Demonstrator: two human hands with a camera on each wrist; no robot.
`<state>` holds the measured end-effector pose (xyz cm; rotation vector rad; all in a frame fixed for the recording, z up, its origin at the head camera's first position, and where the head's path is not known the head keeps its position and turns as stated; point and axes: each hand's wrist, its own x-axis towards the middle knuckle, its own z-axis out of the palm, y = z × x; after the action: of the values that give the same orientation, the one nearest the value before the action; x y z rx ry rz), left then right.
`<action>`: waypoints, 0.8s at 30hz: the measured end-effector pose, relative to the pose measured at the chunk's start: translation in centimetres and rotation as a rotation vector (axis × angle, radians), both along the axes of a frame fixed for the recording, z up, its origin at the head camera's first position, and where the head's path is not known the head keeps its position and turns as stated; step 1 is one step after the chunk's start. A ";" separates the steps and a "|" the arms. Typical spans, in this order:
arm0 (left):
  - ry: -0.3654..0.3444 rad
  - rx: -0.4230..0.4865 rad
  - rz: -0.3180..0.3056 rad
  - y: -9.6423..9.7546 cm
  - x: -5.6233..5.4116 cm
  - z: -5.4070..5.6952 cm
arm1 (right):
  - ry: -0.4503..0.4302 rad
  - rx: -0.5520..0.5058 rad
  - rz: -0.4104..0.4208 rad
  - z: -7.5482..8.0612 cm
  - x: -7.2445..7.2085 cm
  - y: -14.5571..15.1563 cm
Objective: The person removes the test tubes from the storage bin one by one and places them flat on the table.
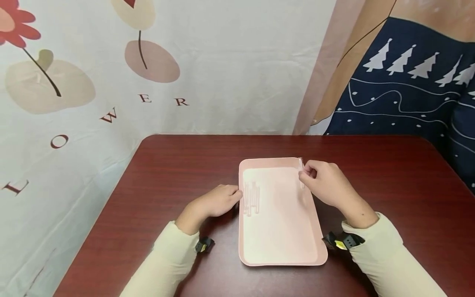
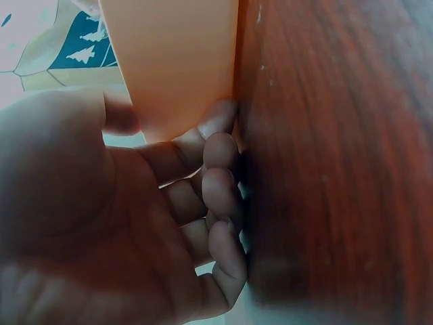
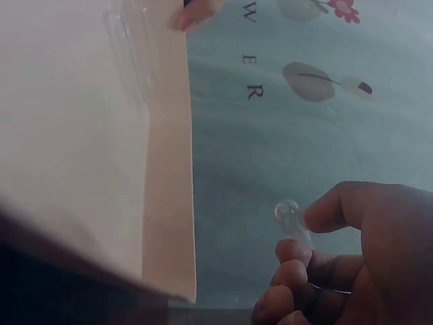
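A pale pink tray (image 1: 282,243) lies on the table. Several clear test tubes (image 1: 252,199) rest side by side along its left part; they also show through the glare as faint outlines in the right wrist view. At the tray's left edge, my left hand (image 1: 217,201) holds the rim, with the thumb on top and the index finger against the outer wall (image 2: 183,68). Over the far right corner, my right hand (image 1: 329,183) pinches one slim clear test tube (image 3: 289,215) between thumb and fingers. Part of that tube is hidden by the fingers.
The dark red wooden table (image 1: 185,161) extends around the tray. Behind it hangs a white cloth (image 1: 237,82) with flower prints and letters, and a navy cloth (image 1: 400,95) with white trees is at the right. A dark band (image 1: 204,244) sits at the left wrist.
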<state>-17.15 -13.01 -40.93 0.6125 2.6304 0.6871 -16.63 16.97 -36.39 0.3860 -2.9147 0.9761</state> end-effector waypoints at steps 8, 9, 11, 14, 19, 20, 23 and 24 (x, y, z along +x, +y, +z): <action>-0.014 -0.002 0.023 0.1 -0.1 -0.2 | -0.037 -0.009 -0.035 -0.3 -0.3 1.6; -0.012 -0.002 0.023 0.1 -0.1 -0.2 | -0.041 -0.008 -0.038 -0.4 -0.3 1.7; -0.010 -0.002 0.022 0.1 -0.1 -0.2 | -0.049 -0.006 -0.042 -0.6 -0.4 2.0; -0.014 0.002 0.030 0.1 -0.1 -0.3 | -0.067 -0.002 -0.046 -0.8 -0.6 2.5; -0.030 0.007 0.049 0.1 -0.1 -0.3 | -0.091 0.005 -0.055 -1.2 -1.0 3.3; -0.030 0.007 0.048 0.1 -0.1 -0.3 | -0.098 0.006 -0.056 -1.2 -1.1 3.5; -0.025 0.006 0.046 0.1 -0.1 -0.3 | -0.120 0.016 -0.061 -1.4 -1.3 3.9; -0.022 0.005 0.043 0.1 -0.2 -0.3 | -0.127 0.022 -0.060 -1.4 -1.3 4.1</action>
<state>-17.34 -12.88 -41.19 0.5480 2.6292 0.7094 -17.94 21.04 -37.83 0.2448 -3.0327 0.9973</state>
